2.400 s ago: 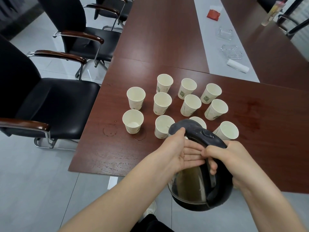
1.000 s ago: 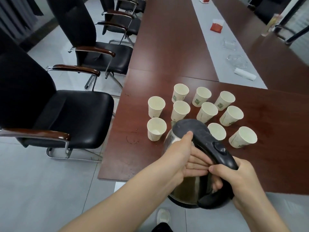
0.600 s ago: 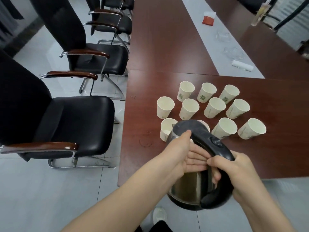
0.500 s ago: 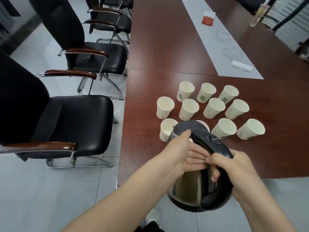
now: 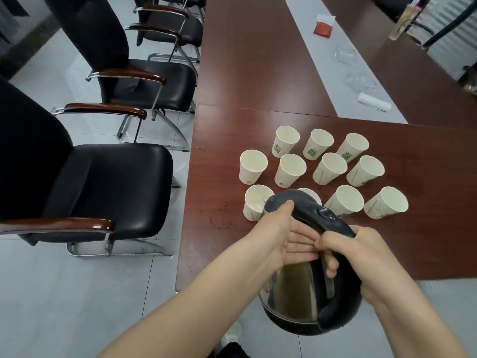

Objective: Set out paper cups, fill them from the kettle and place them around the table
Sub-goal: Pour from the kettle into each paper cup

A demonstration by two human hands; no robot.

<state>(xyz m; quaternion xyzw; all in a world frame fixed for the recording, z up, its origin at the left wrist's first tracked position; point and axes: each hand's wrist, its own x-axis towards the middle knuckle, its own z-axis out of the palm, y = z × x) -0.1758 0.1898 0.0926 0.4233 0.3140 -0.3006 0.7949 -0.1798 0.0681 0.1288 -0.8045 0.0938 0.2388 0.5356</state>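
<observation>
A steel kettle [image 5: 296, 301] with a black lid and handle is tipped forward over the near row of paper cups. My right hand [image 5: 353, 251] grips its black handle. My left hand [image 5: 281, 239] lies flat against the kettle's side, thumb on the lid, fingers straight. Several white paper cups [image 5: 290, 170] stand upright in a cluster on the dark red table [image 5: 426, 239]. The kettle's spout hangs over the near left cup [image 5: 254, 202], which holds some liquid. Another near cup [image 5: 311, 196] is mostly hidden behind the lid.
Black office chairs [image 5: 108, 182] with wooden armrests stand left of the table, close to its edge. Farther back on a grey strip lie a white roll [image 5: 374, 102], glass ashtrays [image 5: 360, 80] and a red packet [image 5: 322, 28]. A water ring [image 5: 219, 220] marks the table left of the cups.
The view has shifted so the cups sit more to the right. The kettle has stayed tipped in both hands, its spout moving from the middle near cup toward the near left cup.
</observation>
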